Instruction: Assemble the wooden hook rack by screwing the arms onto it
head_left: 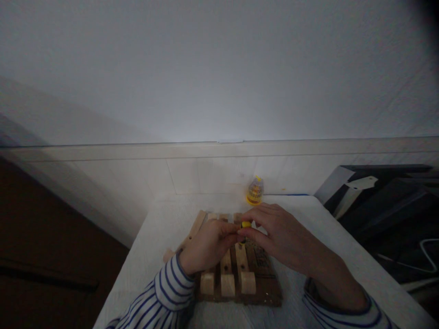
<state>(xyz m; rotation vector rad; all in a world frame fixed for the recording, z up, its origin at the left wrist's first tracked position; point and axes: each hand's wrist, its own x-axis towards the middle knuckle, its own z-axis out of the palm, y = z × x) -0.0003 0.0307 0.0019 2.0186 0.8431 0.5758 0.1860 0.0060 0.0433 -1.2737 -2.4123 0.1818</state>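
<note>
A wooden slatted piece [228, 276] made of pale bars lies on a brown board [265, 285] on the white table [164, 228]. My left hand [207, 244] and my right hand [277, 235] meet above it, fingers pinched together around a small yellow object [246, 224]. Which hand actually grips it I cannot make out. Both wrists wear striped sleeves. A loose pale wooden bar [192, 230] angles off the left side of the slatted piece, beside my left hand.
A small clear dome-shaped container with a yellow base [254, 191] stands at the table's far edge by the white wall. Dark flat items with a white bracket [363, 183] lie to the right. Dark floor lies to the left.
</note>
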